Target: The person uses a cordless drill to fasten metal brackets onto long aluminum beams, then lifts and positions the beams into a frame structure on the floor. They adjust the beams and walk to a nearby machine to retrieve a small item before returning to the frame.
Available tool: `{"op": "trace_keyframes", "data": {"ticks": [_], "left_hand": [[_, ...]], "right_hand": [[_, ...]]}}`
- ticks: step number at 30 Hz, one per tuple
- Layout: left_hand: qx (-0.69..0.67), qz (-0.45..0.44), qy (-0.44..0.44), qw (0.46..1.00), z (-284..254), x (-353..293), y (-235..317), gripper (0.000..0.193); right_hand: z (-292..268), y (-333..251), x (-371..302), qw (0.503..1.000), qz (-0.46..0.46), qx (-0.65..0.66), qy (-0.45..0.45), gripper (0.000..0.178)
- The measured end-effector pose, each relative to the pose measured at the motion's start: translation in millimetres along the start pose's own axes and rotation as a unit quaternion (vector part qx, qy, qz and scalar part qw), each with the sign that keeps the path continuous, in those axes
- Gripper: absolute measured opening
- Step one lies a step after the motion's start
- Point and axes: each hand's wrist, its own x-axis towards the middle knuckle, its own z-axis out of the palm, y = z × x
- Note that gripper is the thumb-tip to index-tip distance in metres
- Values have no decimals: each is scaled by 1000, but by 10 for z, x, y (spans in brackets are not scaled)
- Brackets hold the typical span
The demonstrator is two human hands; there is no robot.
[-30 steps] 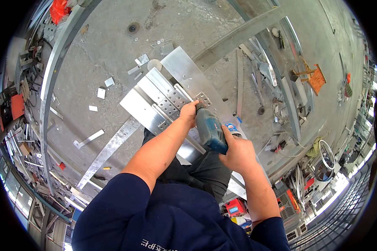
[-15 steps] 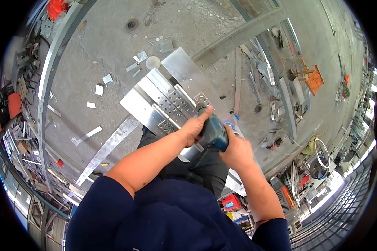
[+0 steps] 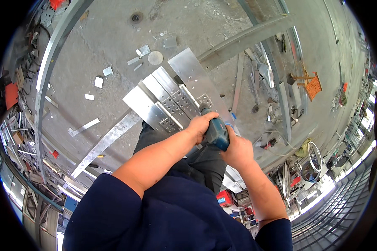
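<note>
Power drill (image 3: 217, 135), blue-green, sits between right grip (image 3: 237, 149), curled round its rear, and left grip (image 3: 202, 126), wrapped on its front housing. Perforated metal hinge (image 3: 189, 96) just ahead of left grip.

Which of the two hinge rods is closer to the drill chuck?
The right hinge rod: its lower end lies near the drill chuck, while the left hinge rod lies farther away.

Metal workshop, concrete flr (image 3: 109, 39), scattered metal offcuts (image 3: 98, 82), long beams (image 3: 247, 41), blue pwr tool (image 3: 217, 136)
</note>
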Motion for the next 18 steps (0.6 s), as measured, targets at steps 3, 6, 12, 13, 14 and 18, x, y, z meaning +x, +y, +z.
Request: {"op": "trace_keyframes", "data": {"ticks": [3,6,12,13,14,18], "left_hand": [[-47,10,11,999,58,-107,63,37],[-2,10,9,1000,7,4,-13,50],[-27,-7,6,1000,21,46,41,48],[-30,-7,6,1000,2,85,17,47],[-33,-4,4,999,-10,124,17,46],[-67,3,-7,998,-42,162,-3,46]], "right_hand": [[-20,-11,23,1000,10,4,-19,82],[5,24,30,1000,0,6,-6,81],[-101,-19,101,1000,7,-9,-15,73],[-106,-14,113,1000,5,-8,-15,72],[-127,-11,124,1000,1,-8,-12,71],[-156,-60,143,999,9,-30,-34,70]]}}
